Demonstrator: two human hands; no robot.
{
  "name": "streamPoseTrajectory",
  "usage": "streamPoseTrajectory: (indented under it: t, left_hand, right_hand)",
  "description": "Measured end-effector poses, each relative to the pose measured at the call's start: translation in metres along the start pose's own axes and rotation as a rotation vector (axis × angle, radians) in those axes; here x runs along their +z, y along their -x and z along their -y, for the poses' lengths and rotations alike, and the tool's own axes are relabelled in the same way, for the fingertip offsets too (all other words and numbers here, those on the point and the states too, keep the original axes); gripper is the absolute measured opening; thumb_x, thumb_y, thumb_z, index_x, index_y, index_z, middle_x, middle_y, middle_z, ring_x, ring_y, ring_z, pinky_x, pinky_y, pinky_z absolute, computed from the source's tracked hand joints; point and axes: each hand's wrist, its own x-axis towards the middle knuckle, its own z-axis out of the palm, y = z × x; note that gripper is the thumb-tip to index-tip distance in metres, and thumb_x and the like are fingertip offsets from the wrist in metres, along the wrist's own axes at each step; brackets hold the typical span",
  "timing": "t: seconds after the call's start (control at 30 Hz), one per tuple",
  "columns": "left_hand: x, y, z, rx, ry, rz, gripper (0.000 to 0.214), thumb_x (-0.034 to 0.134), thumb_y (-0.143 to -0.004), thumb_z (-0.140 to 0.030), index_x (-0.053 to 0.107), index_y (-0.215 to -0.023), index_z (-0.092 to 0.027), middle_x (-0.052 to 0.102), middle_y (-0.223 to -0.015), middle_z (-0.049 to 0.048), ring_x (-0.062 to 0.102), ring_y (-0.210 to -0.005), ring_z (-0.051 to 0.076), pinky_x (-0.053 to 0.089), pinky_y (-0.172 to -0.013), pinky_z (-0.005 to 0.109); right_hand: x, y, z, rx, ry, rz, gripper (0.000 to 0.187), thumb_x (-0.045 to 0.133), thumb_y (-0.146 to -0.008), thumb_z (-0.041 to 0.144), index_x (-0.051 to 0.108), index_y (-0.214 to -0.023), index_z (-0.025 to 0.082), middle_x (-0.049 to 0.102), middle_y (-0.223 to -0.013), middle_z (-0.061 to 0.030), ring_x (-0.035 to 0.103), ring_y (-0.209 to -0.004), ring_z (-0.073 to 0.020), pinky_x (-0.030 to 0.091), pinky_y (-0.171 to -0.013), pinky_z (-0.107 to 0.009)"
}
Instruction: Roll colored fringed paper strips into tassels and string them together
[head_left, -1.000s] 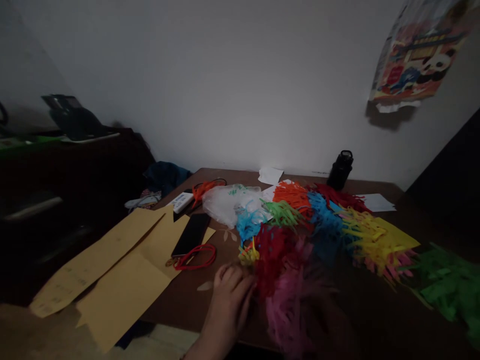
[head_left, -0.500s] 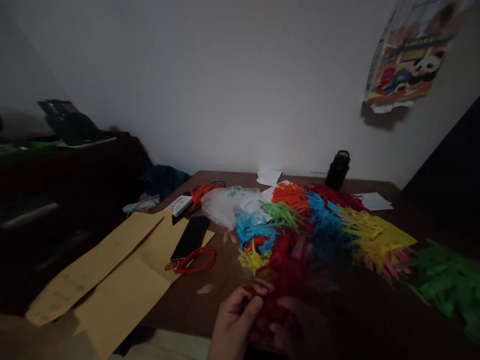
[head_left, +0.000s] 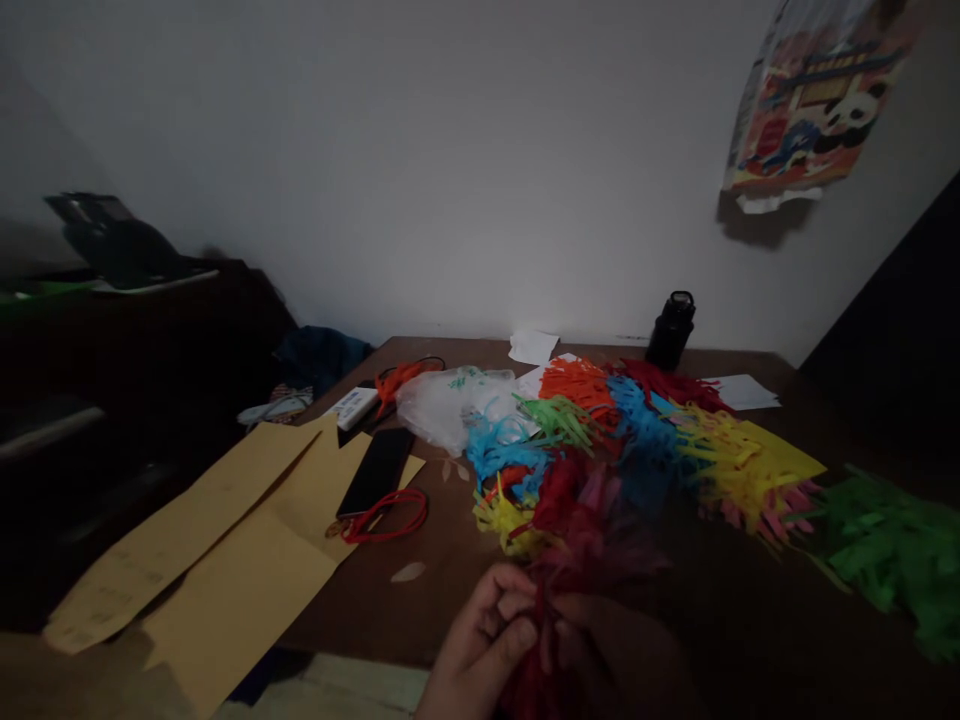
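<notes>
Near the table's front edge, my left hand (head_left: 484, 640) is closed, pinching a bunch of red fringed paper (head_left: 559, 500) between thumb and fingers. My right hand (head_left: 619, 640), dim in shadow, closes on the same bunch from the other side. Red strips hang below the fingers, and a pinkish, blurred part fans out above them. Just beyond lie a yellow fringed piece (head_left: 506, 525), a light blue one (head_left: 499, 450) and a light green one (head_left: 559, 420).
Orange (head_left: 577, 385), blue (head_left: 641, 420), yellow (head_left: 724, 455) and green (head_left: 889, 550) fringed paper spreads rightward. A black bottle (head_left: 670, 332) stands at the back. Leftward lie a clear plastic bag (head_left: 442, 405), a phone (head_left: 373, 472), a red cord (head_left: 390, 518) and tan cardboard (head_left: 247, 600).
My hands have come closer together on the red paper. Its strips now hang lower beneath my fingers, and the pinkish part fans out more above. The view has shifted slightly.
</notes>
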Motion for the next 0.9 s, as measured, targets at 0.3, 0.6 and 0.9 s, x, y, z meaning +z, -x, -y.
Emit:
streamPoseTrajectory:
  t: [0.3,0.6,0.9]
  left_hand:
    - [-0.002,0.002,0.003,-0.004,-0.048,-0.056,0.023,0.078,-0.080,-0.035,0.064,-0.091,-0.020,0.069,-0.068,-0.0016,0.061,-0.060,0.009,0.041,-0.058,0.017]
    - [-0.015,0.008,0.002,0.277,-0.746,-0.093,0.015,0.064,-0.090,-0.035,0.065,-0.086,-0.020,0.066,-0.080,0.0018,0.060,-0.075,0.015,0.047,-0.069,0.022]
    - [-0.021,0.003,0.003,0.710,-1.277,0.217,0.013,0.051,-0.096,-0.024,0.056,-0.083,-0.023,0.068,-0.070,0.0009,0.059,-0.065,0.015,0.047,-0.064,0.022]
  right_hand:
    - [0.005,0.002,-0.007,0.028,-0.036,0.027,0.029,0.036,-0.100,0.032,0.064,-0.095,0.028,0.073,-0.079,-0.0011,0.071,-0.065,-0.0142,0.054,-0.063,-0.016]
    - [0.003,-0.003,-0.008,0.090,-0.154,0.116,0.022,0.045,-0.094,0.026,0.066,-0.087,0.026,0.071,-0.070,0.0002,0.068,-0.059,-0.0142,0.051,-0.059,-0.017]
    - [0.002,-0.013,-0.003,0.134,-0.317,0.196,0.021,0.045,-0.096,0.027,0.061,-0.083,0.023,0.069,-0.075,0.0001,0.065,-0.064,-0.0136,0.049,-0.061,-0.019]
